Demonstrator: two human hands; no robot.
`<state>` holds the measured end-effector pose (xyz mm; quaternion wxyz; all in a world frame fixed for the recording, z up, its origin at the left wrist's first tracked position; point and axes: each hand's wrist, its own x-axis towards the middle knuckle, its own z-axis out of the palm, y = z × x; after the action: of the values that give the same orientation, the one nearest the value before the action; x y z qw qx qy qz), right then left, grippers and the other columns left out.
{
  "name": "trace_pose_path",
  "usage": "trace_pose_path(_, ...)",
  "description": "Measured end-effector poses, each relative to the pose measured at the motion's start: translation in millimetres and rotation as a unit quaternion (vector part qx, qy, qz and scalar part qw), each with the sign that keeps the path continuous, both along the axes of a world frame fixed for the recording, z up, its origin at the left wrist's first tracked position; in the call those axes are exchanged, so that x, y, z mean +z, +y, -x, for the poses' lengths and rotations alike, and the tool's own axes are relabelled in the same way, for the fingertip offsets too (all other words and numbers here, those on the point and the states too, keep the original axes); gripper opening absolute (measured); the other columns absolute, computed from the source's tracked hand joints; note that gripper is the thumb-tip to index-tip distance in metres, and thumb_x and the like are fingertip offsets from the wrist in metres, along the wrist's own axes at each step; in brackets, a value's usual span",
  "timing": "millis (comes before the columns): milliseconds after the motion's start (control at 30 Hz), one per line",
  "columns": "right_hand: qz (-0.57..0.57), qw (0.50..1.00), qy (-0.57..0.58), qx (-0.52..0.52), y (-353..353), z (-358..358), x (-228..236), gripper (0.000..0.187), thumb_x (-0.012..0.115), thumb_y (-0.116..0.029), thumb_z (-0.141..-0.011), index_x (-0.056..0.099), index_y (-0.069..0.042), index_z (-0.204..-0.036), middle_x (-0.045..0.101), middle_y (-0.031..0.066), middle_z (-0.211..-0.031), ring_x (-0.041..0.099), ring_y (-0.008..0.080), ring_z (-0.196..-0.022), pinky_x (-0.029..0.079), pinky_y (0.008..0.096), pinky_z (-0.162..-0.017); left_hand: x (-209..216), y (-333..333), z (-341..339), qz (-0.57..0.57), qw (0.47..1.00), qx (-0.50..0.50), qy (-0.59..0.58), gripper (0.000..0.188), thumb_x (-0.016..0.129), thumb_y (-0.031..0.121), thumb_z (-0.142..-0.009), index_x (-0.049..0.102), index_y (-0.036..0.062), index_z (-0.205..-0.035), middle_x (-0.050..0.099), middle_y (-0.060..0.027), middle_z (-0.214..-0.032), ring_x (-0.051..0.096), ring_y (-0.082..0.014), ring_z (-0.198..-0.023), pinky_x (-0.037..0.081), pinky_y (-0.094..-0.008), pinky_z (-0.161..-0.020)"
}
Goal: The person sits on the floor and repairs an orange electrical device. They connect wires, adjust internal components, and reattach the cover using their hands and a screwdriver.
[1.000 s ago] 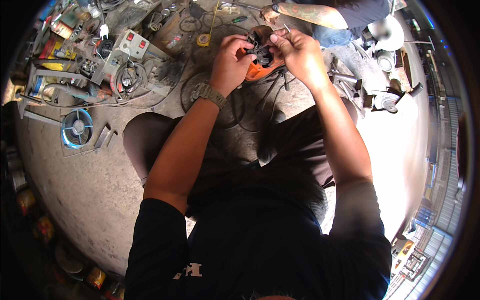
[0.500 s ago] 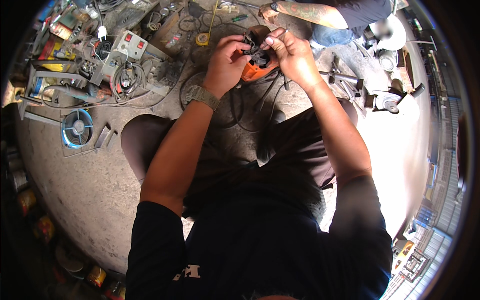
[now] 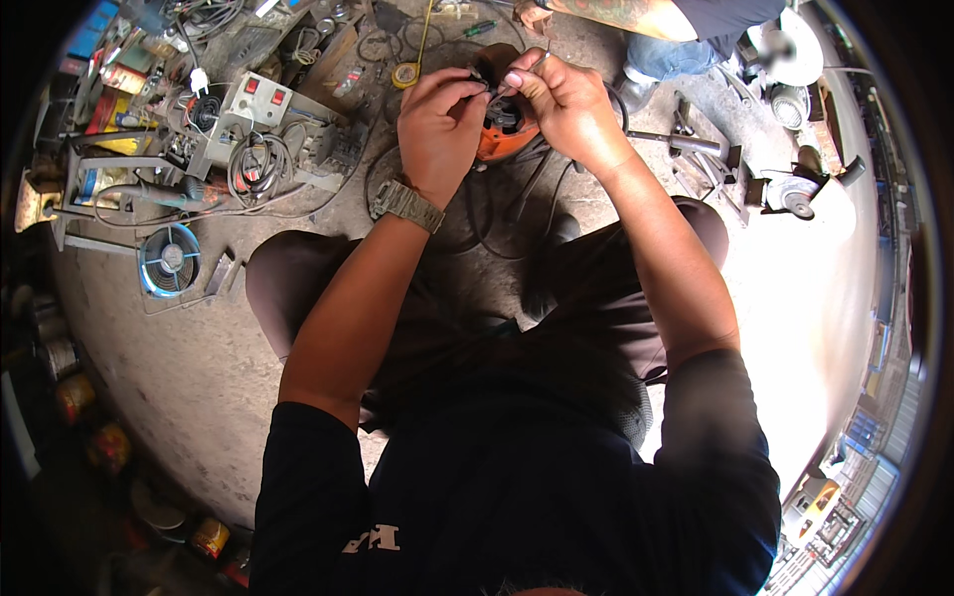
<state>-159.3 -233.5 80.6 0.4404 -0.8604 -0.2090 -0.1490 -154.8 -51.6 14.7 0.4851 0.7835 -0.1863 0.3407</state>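
An orange tool housing [image 3: 502,145] with an open top and dark parts inside stands on the floor in front of me. My left hand [image 3: 437,124] is above its left side, thumb and fingertips pinched together near small dark parts. From the right, my right hand [image 3: 568,107] reaches over the housing with its thumb and forefinger pressed together. The fingertips of both hands almost meet, and what they pinch is too small to make out. Dark cables lie on the floor below the housing, between my knees.
At left stand a grey box with red switches [image 3: 255,102], a coiled cable [image 3: 260,164] and a blue round fan [image 3: 170,260]. A yellow tape measure [image 3: 405,74] lies beyond my left hand. An angle grinder [image 3: 793,196] lies at right. Another person's forearm [image 3: 626,14] is at the far side.
Both hands have shifted slightly away from me and stay pinched over the housing. The view has tilted a little, and the other person's arm sits nearer the upper edge.
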Motion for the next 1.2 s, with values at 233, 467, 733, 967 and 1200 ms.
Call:
trace_pose_path(233, 0.002, 1.000, -0.017, 0.011, -1.8, -2.2, -4.3, 0.014, 0.066, -0.018, -0.105, 0.068, -0.004, -0.103, 0.068, 0.0042, -0.069, 0.064, 0.0096, -0.057, 0.051, 0.0270, -0.056, -4.2, -2.3, 7.9, 0.119, 0.980, -0.071, 0.142, 0.010, 0.074, -0.001, -0.095, 0.071, -0.0068, -0.103, 0.065, -0.0078, -0.118, 0.070, -0.0110, -0.095, 0.059, -0.0254, -0.082)
trace_pose_path(467, 0.008, 0.999, -0.041, 0.020, -1.4, -2.1, -3.2, 0.015, 0.066, -0.018, -0.106, 0.068, -0.004, -0.103, 0.067, 0.0039, -0.067, 0.064, 0.0100, -0.057, 0.051, 0.0279, -0.055, -3.7, 5.5, 5.9, 0.097, 0.982, -0.097, 0.130, 0.012, 0.074, 0.000, -0.095, 0.072, -0.0050, -0.106, 0.066, -0.0089, -0.118, 0.072, -0.0142, -0.096, 0.060, -0.0267, -0.084)
trace_pose_path(733, -0.025, 1.000, -0.006, 0.012, -3.0, -1.7, -7.6, 0.014, 0.068, -0.018, -0.104, 0.069, -0.005, -0.100, 0.070, 0.0063, -0.074, 0.064, 0.0167, -0.063, 0.052, 0.0307, -0.060, 5.3, 15.6, 1.2, 0.035, 0.981, -0.124, 0.147, 0.011, 0.073, -0.002, -0.093, 0.073, -0.0038, -0.104, 0.067, -0.0093, -0.116, 0.073, -0.0171, -0.097, 0.061, -0.0289, -0.084)
trace_pose_path(967, -0.015, 0.998, 0.063, 0.013, -2.3, 2.4, 4.1, 0.014, 0.067, -0.018, -0.105, 0.069, -0.005, -0.101, 0.069, 0.0026, -0.073, 0.060, 0.0090, -0.062, 0.050, 0.0272, -0.060, -0.9, 12.4, -3.5, 0.024, 0.990, -0.104, 0.087, 0.007, 0.074, 0.002, -0.091, 0.071, -0.0024, -0.096, 0.068, -0.0109, -0.109, 0.073, -0.0253, -0.082, 0.061, -0.0334, -0.076)
trace_pose_path(1200, -0.005, 0.997, 0.071, 0.014, -3.1, 2.6, 6.6, 0.013, 0.067, -0.017, -0.105, 0.070, -0.005, -0.102, 0.070, 0.0039, -0.074, 0.061, 0.0101, -0.064, 0.051, 0.0277, -0.063, -1.6, 16.3, 0.2, 0.006, 0.990, -0.101, 0.101, 0.010, 0.073, 0.000, -0.093, 0.073, -0.0019, -0.102, 0.068, -0.0095, -0.116, 0.073, -0.0206, -0.094, 0.061, -0.0312, -0.083)
